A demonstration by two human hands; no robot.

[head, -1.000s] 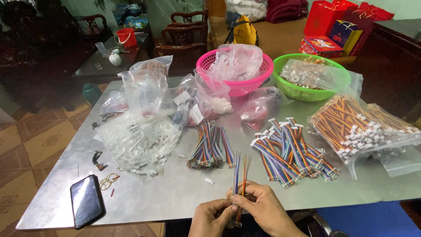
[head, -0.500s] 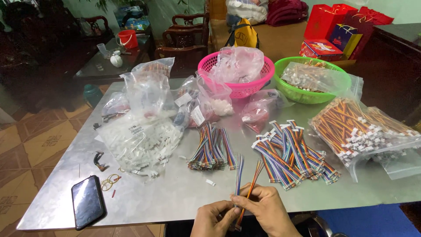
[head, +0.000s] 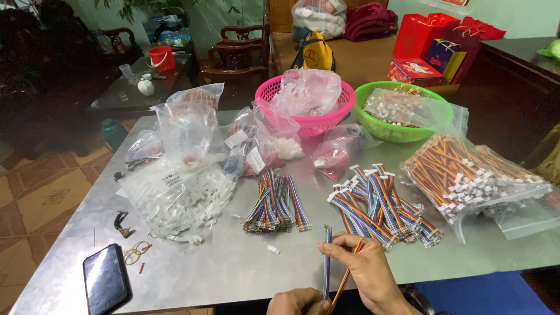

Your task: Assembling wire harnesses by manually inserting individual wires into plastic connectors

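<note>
Separating strands at the near edge of the steel table [head: 245,274], the person is holding a short ribbon of multicoloured wires [head: 327,262] upright between both hands. The right hand [head: 364,268] is pinching the ribbon's upper part with fingertips closed on it, and an orange-yellow strand is peeling off at a slant below those fingers. The left hand [head: 297,302] is gripping the ribbon's lower end, mostly cut off by the picture's bottom edge, so how tightly its fingers are closing I cannot tell. The step in hand looks like splitting or sorting one ribbon; the next move probably calls for a steady, fine pinch so that only the wanted strand is coming away.

The ribbon is looking flat, thin and striped, blue and purple showing along its edge, with no white plug visible on the held piece.

Just beyond the ribbon, a loose pile of plugged ribbon cables [head: 379,207] is lying to its right, and a tidy bundle of bare-ended ribbons [head: 274,204] is lying to its left. Further left of the ribbon, a clear bag of white connectors [head: 175,198] is sprawling, with a black phone [head: 105,280] near the table's corner. Far behind the ribbon, a pink basket [head: 309,111] and a green basket [head: 402,111] are standing side by side.
</note>
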